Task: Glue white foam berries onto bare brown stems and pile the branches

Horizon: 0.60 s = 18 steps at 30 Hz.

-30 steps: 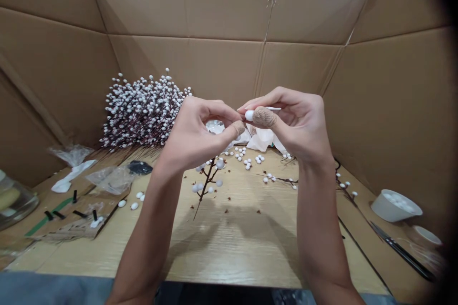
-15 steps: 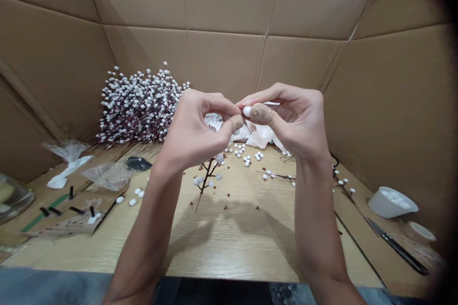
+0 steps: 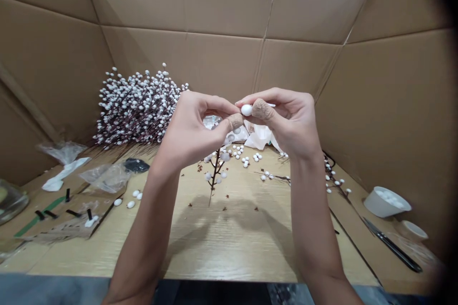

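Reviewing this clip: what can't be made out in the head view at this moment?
Head view, the grip: the right hand and left hand hide the far side of the white bead, so whether the left hand touches it is unclear.
Head view, left edge: the frame cuts off the glass jar, leaving its contents unclear.
Head view, right: the contents of the white bowl are too small to identify.
Head view, lower right: blur hides whether the dark-handled tool is a knife or scissors.

- Berry-branch bundle (image 3: pixel 138 109): back left of the table (image 3: pixel 89 257), against the cardboard wall (image 3: pixel 222 62)
- Single branch (image 3: pixel 214 176): on table, centre
- Loose foam berries (image 3: pixel 246 164): right of branch
- Bowl (image 3: pixel 387 202): far right, behind the scissors (image 3: pixel 393 250)
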Tool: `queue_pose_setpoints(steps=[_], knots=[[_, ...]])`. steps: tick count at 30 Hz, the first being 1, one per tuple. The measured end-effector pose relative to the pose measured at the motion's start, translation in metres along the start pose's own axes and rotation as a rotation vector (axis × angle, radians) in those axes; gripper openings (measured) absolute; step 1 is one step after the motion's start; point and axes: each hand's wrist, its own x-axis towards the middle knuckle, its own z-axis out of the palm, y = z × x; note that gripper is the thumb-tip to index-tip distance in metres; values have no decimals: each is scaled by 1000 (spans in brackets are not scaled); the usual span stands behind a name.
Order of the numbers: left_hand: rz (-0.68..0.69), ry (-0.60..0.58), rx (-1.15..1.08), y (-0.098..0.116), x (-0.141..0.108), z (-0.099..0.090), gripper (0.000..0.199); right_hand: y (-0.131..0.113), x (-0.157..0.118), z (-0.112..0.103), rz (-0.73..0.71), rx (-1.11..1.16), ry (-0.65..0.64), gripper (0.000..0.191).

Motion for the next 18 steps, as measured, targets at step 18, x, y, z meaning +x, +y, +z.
queue_pose_setpoints(steps=[18], knots=[[-27, 629, -398, -32, 7, -63, 3, 57, -8, 61, 643, -103, -1009, 40]])
